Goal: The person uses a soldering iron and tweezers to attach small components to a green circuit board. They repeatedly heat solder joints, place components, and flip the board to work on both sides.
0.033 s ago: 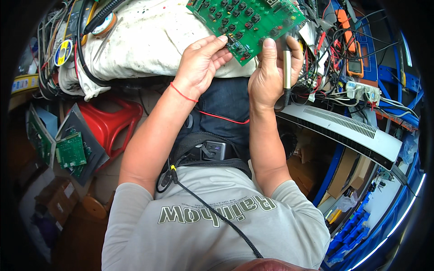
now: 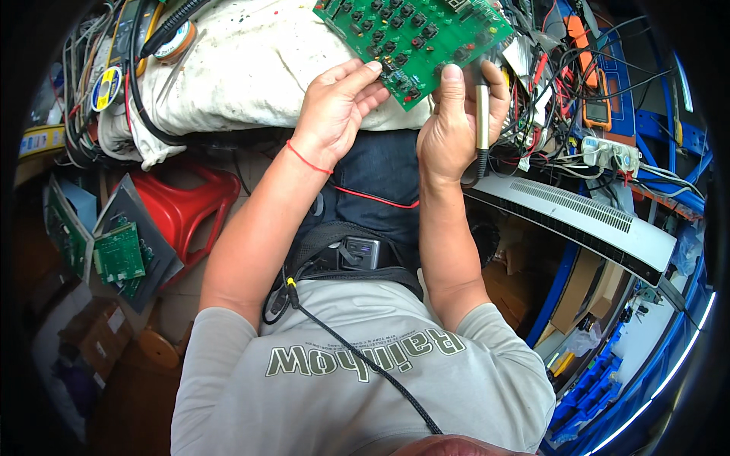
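Observation:
A green circuit board point(image 2: 414, 49) with rows of black push buttons and a digit display is held up at the top of the view, tilted. My left hand point(image 2: 338, 110) pinches its lower left edge between thumb and fingers. At its lower right edge my right hand point(image 2: 456, 125) is closed, the thumb lying along the front and the fingers partly hidden. That same hand also keeps a slim metal-handled tool point(image 2: 483, 118) with a black cord between its fingers. The tool's tip is hidden, so its kind is uncertain.
Beneath the board lies a stained white cloth point(image 2: 228, 68). Solder reels point(image 2: 106, 89) and cables crowd the left. To the right are tangled wires, an orange meter point(image 2: 597, 106), a power strip point(image 2: 612, 156) and a long white vented unit point(image 2: 578, 220). A red stool point(image 2: 179, 201) stands lower left.

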{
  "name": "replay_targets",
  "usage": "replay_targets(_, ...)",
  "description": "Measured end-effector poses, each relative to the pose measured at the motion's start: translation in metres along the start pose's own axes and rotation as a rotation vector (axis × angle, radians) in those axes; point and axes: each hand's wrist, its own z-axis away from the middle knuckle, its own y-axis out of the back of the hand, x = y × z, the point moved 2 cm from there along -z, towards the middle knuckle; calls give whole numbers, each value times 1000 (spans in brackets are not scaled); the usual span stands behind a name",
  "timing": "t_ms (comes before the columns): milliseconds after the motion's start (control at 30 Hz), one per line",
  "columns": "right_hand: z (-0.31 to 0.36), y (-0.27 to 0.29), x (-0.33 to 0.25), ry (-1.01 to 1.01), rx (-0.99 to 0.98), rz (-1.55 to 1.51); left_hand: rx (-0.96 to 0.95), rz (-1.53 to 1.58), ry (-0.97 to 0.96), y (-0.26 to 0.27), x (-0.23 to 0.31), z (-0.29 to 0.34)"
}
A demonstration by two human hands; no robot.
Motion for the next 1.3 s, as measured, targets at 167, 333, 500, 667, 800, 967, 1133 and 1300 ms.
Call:
replay_targets(167,4,-2,-3,0,3,20,151,-179,-190,-5,4,26)
replay_targets(333,3,-7,-5,-6,-5,9,102,-413,-403,-16,11,43)
replay_targets(500,4,-11,-6,15,-35,-14,65,-501,-480,-24,22,46)
replay_targets(667,14,-16,-6,137,-84,79,43,-456,-390,-26,29,54)
replay_targets(800,29,-18,-6,145,-138,84,42,-315,-305,-22,31,58)
replay_targets(967,45,-24,-3,240,-263,165,28,-188,-309,-14,24,67)
replay_targets(1133,59,-30,-4,345,-509,276,-47,-271,-315,0,17,86)
replay_targets(1300,71,-34,6,266,-450,219,-25,-284,-363,17,14,91)
